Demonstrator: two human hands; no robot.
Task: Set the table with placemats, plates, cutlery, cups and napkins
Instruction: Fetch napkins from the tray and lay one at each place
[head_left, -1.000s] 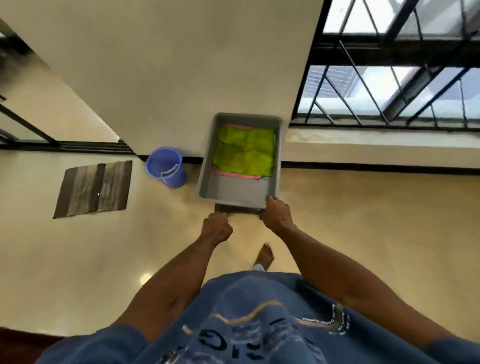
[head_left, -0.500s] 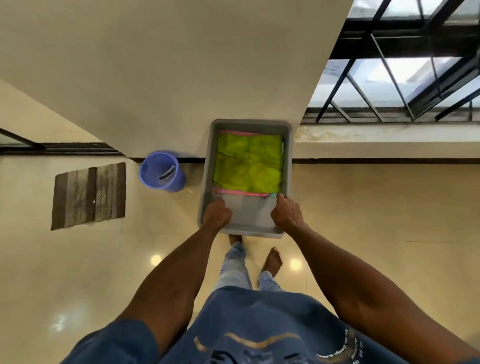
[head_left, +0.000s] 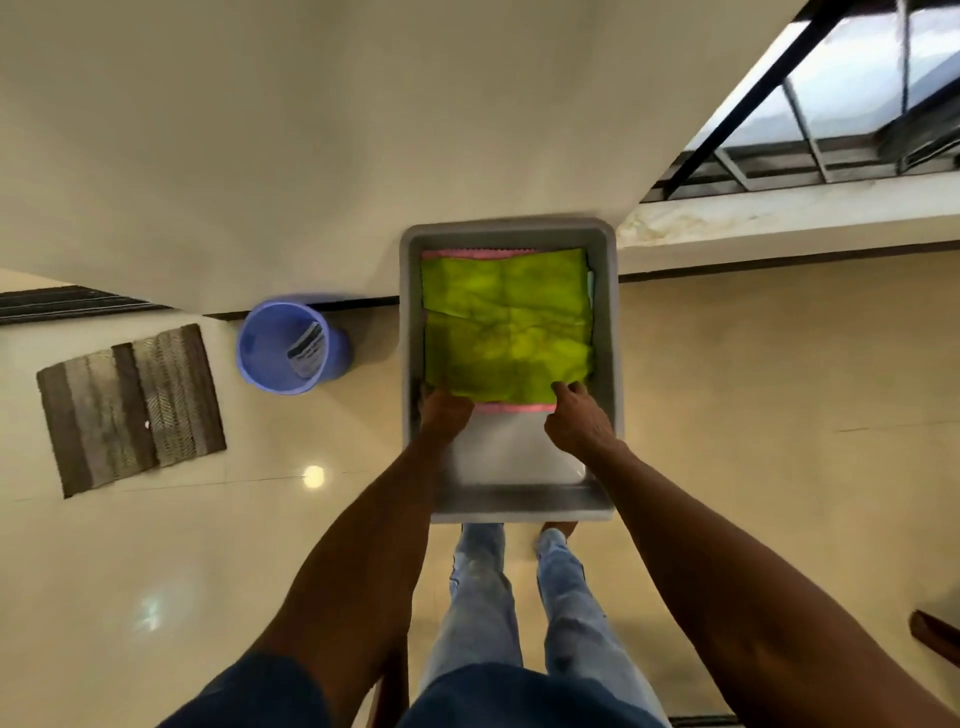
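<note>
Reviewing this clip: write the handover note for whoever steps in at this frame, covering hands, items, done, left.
Left hand: inside the grey tray, fingers at the near left corner of the green cloth; grip unclear.
Right hand: fingers curled onto the cloth's near right edge.
Items: the green cloth lies folded on a pink cloth in the tray, which is beside the blue bucket.
Done: nothing laid out in view.
Left: lift the cloths out; the table, plates, cutlery and cups are not in view.

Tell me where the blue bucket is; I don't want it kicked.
Head view, left: the blue bucket stands on the floor between the striped mat and the grey tray.
</note>
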